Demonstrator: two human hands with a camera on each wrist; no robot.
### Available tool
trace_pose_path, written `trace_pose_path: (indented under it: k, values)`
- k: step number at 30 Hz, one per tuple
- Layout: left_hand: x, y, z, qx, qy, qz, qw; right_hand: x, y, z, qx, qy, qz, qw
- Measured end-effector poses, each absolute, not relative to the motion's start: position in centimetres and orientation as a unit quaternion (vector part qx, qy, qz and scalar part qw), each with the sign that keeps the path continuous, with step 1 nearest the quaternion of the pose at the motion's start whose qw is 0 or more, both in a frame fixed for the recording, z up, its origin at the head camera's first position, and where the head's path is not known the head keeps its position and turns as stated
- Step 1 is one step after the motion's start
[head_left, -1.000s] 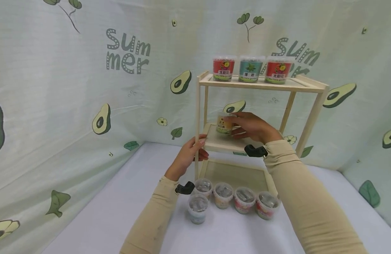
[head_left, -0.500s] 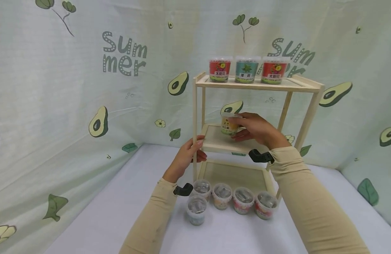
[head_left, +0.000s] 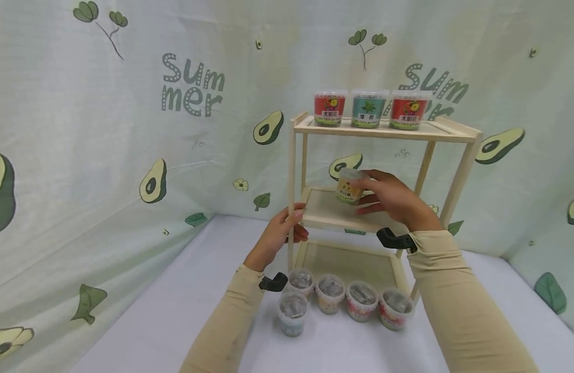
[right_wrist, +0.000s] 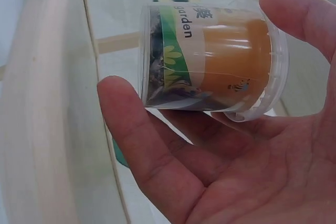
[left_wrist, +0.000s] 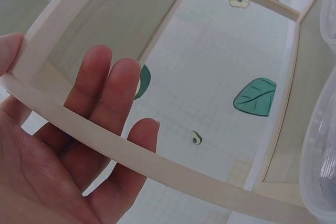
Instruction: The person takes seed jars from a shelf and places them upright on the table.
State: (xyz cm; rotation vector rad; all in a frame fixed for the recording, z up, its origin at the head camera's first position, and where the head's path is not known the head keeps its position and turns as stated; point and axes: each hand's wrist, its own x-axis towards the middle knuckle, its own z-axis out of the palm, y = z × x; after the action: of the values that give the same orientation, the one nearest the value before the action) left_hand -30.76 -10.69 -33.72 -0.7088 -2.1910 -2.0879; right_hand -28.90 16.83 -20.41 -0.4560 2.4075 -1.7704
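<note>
My right hand grips a clear plastic cup with a lid and a yellow-orange flower label, a little above the middle board of a wooden shelf rack. In the right wrist view the cup lies between thumb and fingers, with dark contents at its base. My left hand holds the rack's front left post. In the left wrist view, its fingers reach past the post, and the thumb touches the frame at the left edge.
A red cup, a teal cup and another red cup stand on the top board. Several lidded cups stand on the white table before the bottom board. Printed cloth hangs behind.
My right hand has moved to the right along the middle board with the cup, which now tilts slightly. The left hand has stayed on the post. The head view has shifted a little.
</note>
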Motion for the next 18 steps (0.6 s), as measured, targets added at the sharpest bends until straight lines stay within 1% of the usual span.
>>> trace_pose_path:
  k: [4,8,18]
  values:
    - [-31.0,-10.5,-33.6,-0.233,-0.705,-0.669,0.023,-28.3,17.4,-20.2,-0.165,0.774,-0.609,0.05]
    - [-31.0,-10.6,-33.6,-0.23,-0.705,-0.671,0.023,-28.0,17.5,-20.3,-0.176,0.755,-0.629,0.057]
    - [-30.9,-10.6,-33.8,-0.229,-0.706,-0.67,0.024,-27.6,17.9,-21.6,-0.207,0.74,-0.638,0.056]
